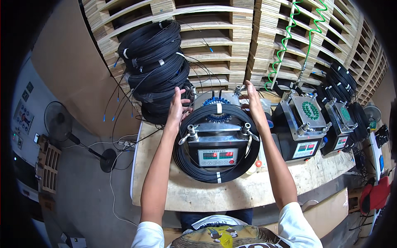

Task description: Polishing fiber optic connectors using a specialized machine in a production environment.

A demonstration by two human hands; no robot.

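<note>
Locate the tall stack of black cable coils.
In the head view, the coil stack stands left of centre, beyond the left hand, before the wooden pallets.

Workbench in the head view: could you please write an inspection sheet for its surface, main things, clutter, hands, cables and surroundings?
Surface: pale wooden table, marked along its front.
Main things: black cable coil encircles the front of a machine with lit display.
Clutter: small orange-red cap, right of the coil.
Hands: left hand and right hand open, flanking the coil's top; contact unclear.
Cables: coil stack at left with loose, blue-tipped ends; white cord on the floor.
Surroundings: wooden pallets behind; standing fan left; two similar machines right.
</note>
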